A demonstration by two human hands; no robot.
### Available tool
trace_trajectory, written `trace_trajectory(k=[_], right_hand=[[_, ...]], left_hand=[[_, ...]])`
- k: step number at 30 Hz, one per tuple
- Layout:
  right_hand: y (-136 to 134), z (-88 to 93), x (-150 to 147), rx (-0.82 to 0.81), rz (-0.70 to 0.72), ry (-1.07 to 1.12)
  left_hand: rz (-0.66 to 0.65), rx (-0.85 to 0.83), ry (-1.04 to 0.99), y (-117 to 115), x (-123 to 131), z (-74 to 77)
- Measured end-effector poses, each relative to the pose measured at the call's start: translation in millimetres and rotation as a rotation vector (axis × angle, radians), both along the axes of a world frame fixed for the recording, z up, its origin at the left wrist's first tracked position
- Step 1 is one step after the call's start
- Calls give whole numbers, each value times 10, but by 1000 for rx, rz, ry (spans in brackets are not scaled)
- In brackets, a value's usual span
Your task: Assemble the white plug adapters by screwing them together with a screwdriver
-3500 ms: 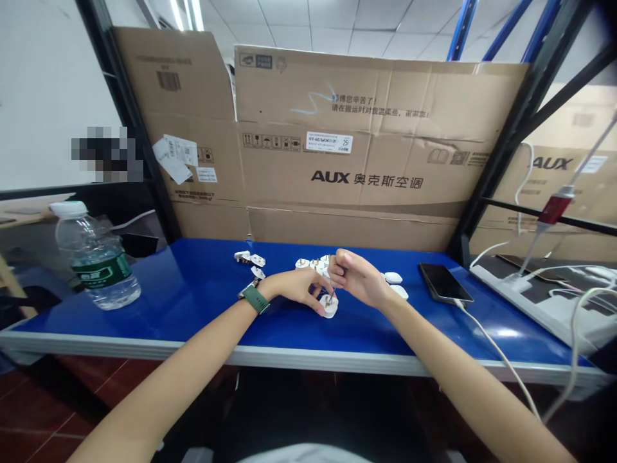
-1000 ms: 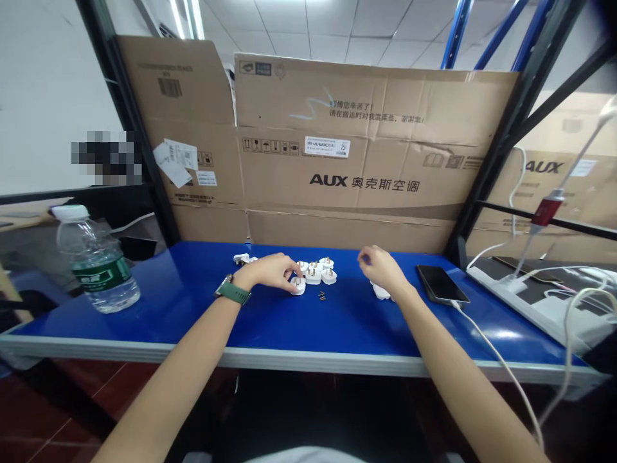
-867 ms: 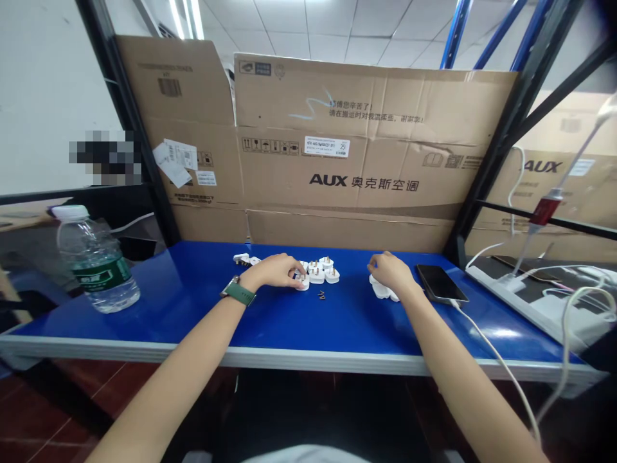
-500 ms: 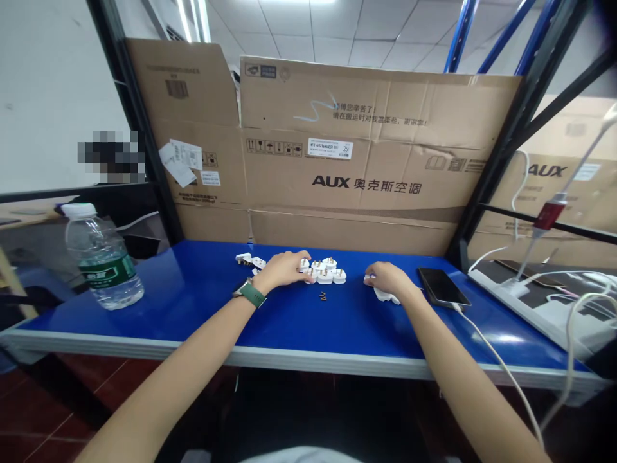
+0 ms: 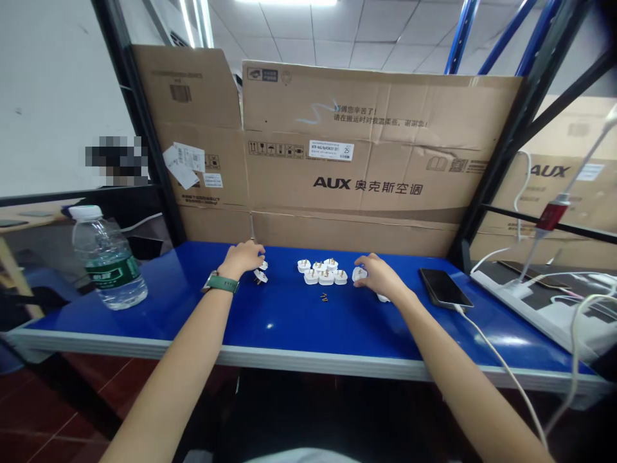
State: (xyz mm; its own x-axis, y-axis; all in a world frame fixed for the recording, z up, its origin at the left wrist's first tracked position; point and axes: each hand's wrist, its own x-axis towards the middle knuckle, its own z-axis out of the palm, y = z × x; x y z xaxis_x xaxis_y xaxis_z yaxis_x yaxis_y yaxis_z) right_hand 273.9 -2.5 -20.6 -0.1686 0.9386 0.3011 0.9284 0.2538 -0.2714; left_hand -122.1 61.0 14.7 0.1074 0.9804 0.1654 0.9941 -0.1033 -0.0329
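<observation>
Plugs (image 5: 326, 277) — six, white and rounded, metal prongs upward — cluster in two rows at the frame's centre. Small screws (image 5: 324, 297) lie just below them, too tiny to count. Right of centre, the right hand (image 5: 382, 276) pinches one white casing (image 5: 359, 274) between thumb and fingers. Left of centre, the left hand (image 5: 242, 258) curls over white pieces (image 5: 261, 275), two visible; whether it grips one, I cannot tell.

Cardboard (image 5: 289, 193) stands behind the blue bench (image 5: 289, 328). A tube light (image 5: 289, 2) glows on the panelled ceiling (image 5: 332, 32). The floor (image 5: 123, 379) is red-tiled.
</observation>
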Motion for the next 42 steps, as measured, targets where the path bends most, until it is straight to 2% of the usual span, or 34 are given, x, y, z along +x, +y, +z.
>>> trace_trajectory(k=[6,10,15,19,23,26,29,33,36,42], right_hand=[[-55,45,-57,165,120,138],[-107,77,-86,208,216,153],[-92,56,-93,208,258,142],[-71,39,-130,208,262,240],[-97,69,-211,161,308,405],[-124,85,-267,96,392,530],[-130,77,-293,46,428,559],[-147,66,-304,30,473,579],[-193,91,-321,-20,487,631],[-243,152,-328,-27,409,639]], left_hand=[[-51,-114,-8,42,-31,-13],[-34,-133,-2,68,-63,-37],[-78,8,-40,80,-59,-53],[-298,123,-307,53,99,-39],[-615,62,-558,-57,434,-42],[-802,53,-552,-178,674,-61],[-910,96,-477,-284,832,-82],[-947,183,-336,-388,954,-97],[-961,194,-312,-452,1017,-101],[-930,208,-310,-506,1069,-100]])
